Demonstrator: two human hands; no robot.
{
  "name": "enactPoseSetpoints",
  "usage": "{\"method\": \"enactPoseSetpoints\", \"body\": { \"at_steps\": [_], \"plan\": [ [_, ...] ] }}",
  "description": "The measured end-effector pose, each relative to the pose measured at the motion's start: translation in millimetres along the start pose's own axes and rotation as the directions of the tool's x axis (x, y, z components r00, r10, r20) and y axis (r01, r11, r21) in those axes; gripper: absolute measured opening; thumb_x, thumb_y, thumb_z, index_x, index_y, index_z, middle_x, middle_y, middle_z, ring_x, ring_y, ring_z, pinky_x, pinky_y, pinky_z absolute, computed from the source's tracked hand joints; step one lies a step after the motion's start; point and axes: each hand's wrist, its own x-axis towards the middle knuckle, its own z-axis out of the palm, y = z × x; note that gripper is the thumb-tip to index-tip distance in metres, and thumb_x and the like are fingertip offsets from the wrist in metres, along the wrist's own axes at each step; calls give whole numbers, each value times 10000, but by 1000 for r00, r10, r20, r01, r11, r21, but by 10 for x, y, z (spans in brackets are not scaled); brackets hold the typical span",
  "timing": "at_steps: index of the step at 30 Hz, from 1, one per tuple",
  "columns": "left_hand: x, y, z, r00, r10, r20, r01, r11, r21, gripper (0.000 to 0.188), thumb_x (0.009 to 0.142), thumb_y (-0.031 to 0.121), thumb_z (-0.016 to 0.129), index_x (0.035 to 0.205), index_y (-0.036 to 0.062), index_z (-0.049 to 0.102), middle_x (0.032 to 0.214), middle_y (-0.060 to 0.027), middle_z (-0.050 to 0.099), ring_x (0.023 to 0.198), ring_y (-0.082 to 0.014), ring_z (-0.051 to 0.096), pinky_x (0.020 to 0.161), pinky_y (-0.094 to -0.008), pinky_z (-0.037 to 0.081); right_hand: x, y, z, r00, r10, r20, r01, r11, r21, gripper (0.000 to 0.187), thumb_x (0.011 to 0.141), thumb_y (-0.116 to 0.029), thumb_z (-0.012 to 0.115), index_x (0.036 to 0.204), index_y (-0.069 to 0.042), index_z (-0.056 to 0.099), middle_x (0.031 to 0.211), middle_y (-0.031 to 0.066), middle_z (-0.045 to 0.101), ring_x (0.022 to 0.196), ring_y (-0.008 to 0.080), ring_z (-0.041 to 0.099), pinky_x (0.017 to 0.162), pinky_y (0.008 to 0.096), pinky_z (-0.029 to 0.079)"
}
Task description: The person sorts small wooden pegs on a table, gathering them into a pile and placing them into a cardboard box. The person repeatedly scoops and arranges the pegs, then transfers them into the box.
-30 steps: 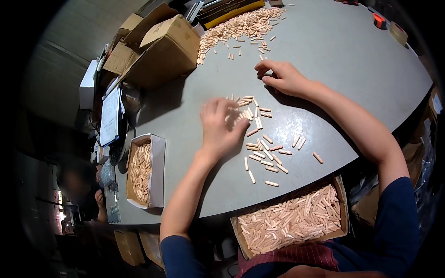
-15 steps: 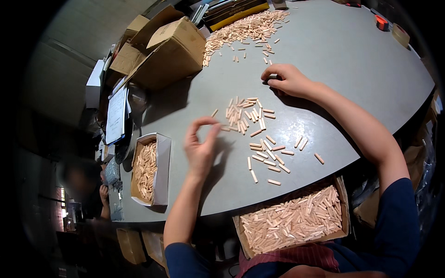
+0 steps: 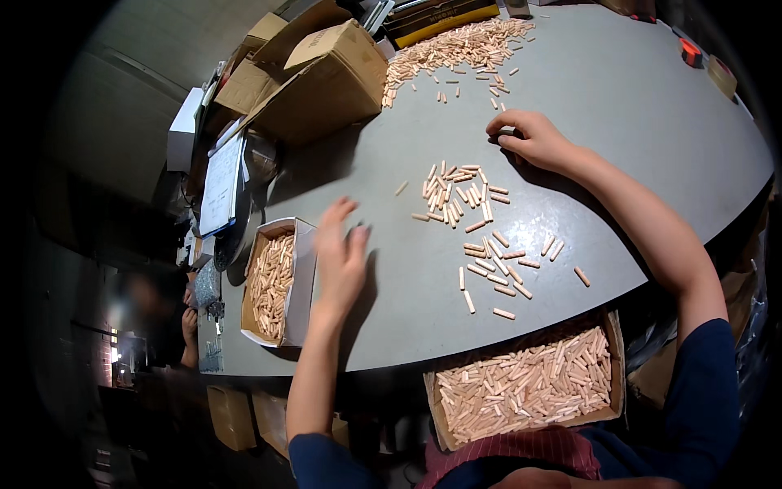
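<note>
Head view shows the left hand (image 3: 340,270), blurred fingers parted, beside the white box (image 3: 304,273), which a low sweep could tip, spilling wooden pegs (image 3: 272,285); the right hand (image 3: 539,140) curls, fingers' grip hidden.

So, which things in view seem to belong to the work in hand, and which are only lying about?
Seem in use:
loose wooden pegs in the middle
white box of pegs, beside the left hand
brown cardboard tray of pegs
far heap of pegs

Seem just lying about:
tape roll
small orange-and-black object
papers
</note>
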Motion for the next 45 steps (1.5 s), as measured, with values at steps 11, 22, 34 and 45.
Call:
{"method": "enactPoseSetpoints", "body": {
  "at_steps": [11, 22, 34, 45],
  "plan": [
    [810, 387, 988, 907, 224, 356, -32, 880, -473, 573, 1124, 358, 423, 1558, -13, 468, 1624, -193, 456, 1539, -314, 372, 1252, -384, 262, -33, -141, 15, 987, 157, 39, -161, 981, 110, 214, 1005, -140, 618, 1173, -24, 681, 964, 82, 712, 582, 126, 644, 530, 278, 510],
    [286, 817, 701, 796, 422, 434, -353, 906, -233, 590, 1106, 336, 398, 1573, -24, 422, 1647, -242, 387, 1553, -404, 314, 1287, -495, 192, -20, -94, -2, 990, 131, 49, -134, 988, 77, 205, 1038, -171, 626, 1160, -22, 695, 986, 74, 720, 592, 123, 633, 549, 282, 510],
    [-456, 813, 318, 948, 71, 312, 161, 737, -656, 738, 1125, 510, 373, 1609, -46, 338, 1684, -234, 320, 1540, -375, 346, 1276, -472, 243, -28, -134, 47, 995, 102, -7, -101, 992, 74, 337, 1045, -250, 621, 1300, -29, 622, 1242, 133, 721, 618, 166, 667, 619, 323, 560],
    [-762, 535, 49, 950, -4, 312, 16, 999, -36, 573, 1044, 195, 500, 1557, -48, 416, 1617, -257, 418, 1529, -435, 344, 1266, -498, 248, -29, -26, 14, 998, 64, -8, -64, 998, 3, 333, 1025, -253, 644, 1281, -41, 641, 1205, 131, 737, 659, 172, 681, 635, 332, 569]
  ]
}}
